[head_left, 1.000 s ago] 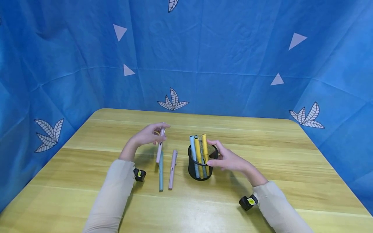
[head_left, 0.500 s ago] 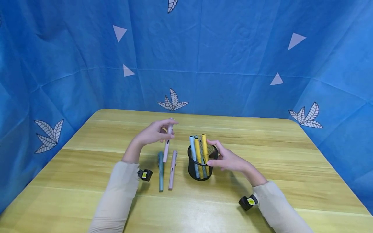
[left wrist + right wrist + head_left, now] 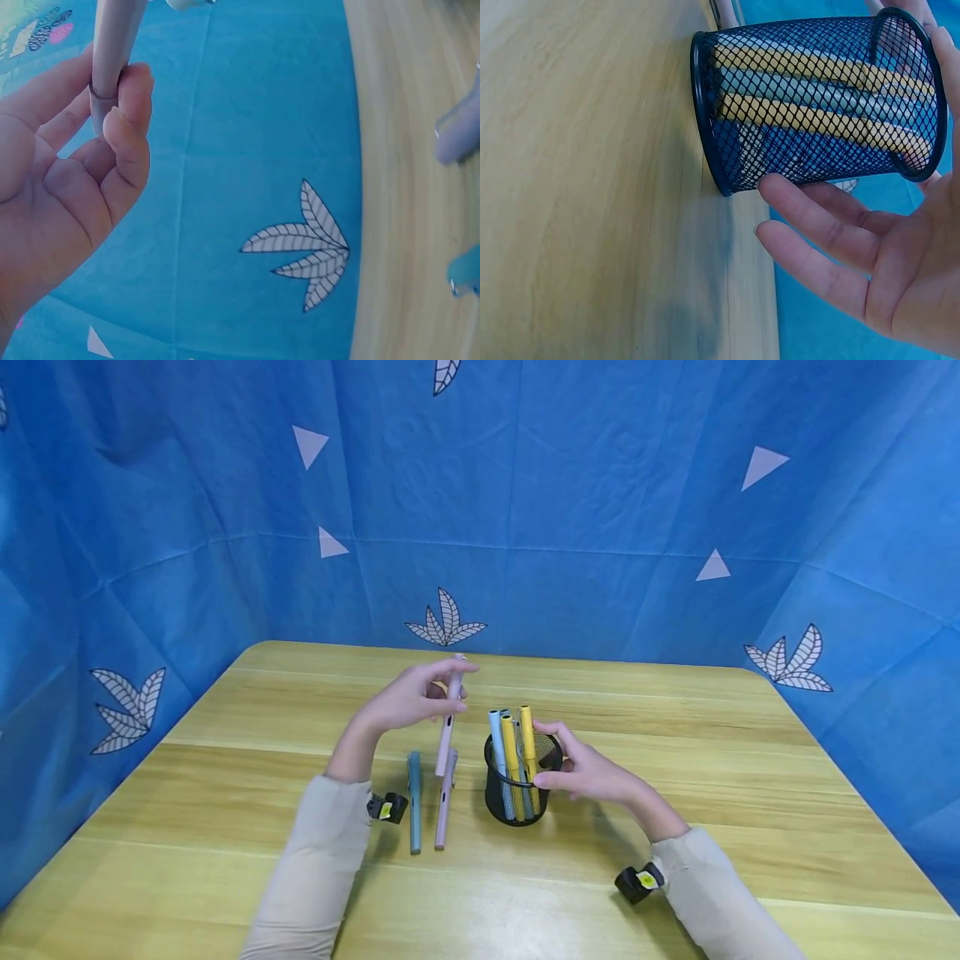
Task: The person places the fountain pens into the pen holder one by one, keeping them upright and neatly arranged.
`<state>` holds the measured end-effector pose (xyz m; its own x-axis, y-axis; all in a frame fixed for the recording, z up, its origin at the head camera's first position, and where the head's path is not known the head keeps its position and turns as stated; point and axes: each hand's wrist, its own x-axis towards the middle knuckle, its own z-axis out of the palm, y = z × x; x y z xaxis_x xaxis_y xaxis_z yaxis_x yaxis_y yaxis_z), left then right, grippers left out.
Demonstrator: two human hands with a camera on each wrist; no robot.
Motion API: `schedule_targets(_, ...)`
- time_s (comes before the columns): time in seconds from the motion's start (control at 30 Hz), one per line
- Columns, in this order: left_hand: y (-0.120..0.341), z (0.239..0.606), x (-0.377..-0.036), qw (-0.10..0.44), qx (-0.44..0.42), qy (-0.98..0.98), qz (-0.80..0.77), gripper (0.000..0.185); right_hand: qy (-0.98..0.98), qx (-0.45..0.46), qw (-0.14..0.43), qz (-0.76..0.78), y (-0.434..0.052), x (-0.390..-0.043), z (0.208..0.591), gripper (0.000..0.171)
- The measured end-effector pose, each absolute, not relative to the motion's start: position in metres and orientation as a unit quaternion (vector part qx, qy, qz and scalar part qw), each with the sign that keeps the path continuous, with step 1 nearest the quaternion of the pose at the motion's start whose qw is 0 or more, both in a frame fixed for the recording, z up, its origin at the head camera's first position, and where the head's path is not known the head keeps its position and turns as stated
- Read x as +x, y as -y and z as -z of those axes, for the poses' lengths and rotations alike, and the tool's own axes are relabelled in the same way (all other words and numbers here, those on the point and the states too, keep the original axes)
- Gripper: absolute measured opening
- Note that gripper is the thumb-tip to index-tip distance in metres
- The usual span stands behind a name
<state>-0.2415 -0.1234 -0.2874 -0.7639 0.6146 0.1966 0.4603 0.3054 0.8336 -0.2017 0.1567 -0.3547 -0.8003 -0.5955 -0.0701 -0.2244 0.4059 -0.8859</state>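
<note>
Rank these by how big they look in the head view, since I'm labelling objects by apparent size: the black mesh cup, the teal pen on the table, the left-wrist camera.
1. black mesh cup: widest.
2. teal pen: about as long as the cup is tall, but far thinner.
3. left-wrist camera: clearly smallest.

head view overhead, wrist views close, sideways

Pink pen [image 3: 447, 718] held near upright, slightly tilted, pinched at its top end by left hand [image 3: 408, 700], lower tip hanging above the tabletop [image 3: 750, 777] just left of the holder. Black mesh pen holder [image 3: 517, 785] upright mid-tabletop, holding yellow and light-blue pens; right hand [image 3: 588, 770] touches its right side with relaxed fingers.
</note>
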Motion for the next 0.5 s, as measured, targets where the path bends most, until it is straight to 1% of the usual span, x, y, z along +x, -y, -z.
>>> schedule_targets(0.3,0.109,0.280,-0.237,0.033,0.358,-0.795,-0.489,0.048,-0.818,-0.248,0.187,0.484,-0.157,-0.202,0.356,0.072)
schedule_targets(0.5,0.101,0.278,-0.233,0.014,0.345,-0.782,-0.519,0.049,-0.818,-0.250,0.187,0.484,-0.157,-0.201,0.356,0.074)
